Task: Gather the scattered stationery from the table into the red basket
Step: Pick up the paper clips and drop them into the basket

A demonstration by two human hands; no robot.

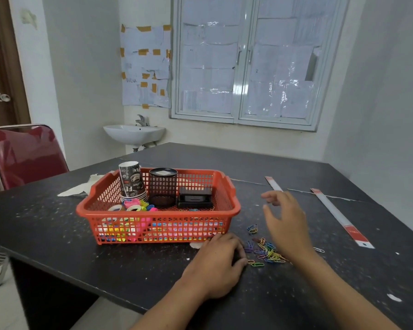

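A red mesh basket (231,203) stands on the dark table (57,234); it holds stacked paper cups (131,181), a black mesh pen holder (163,186), a black stapler-like box (194,197) and coloured tape rolls (134,206). A heap of coloured paper clips (267,252) lies on the table right of the basket's front corner. My left hand (218,260) rests knuckles-up on the table beside the heap, fingers curled under; what they hold is hidden. My right hand (284,217) hovers above the clips with fingers spread, blurred.
Two long white rulers with red ends lie on the right, one (341,216) near my right hand, another (273,183) behind it. A crumpled paper scrap (81,189) sits left of the basket. A red chair (26,156) stands at the table's left; a sink (134,133) is behind.
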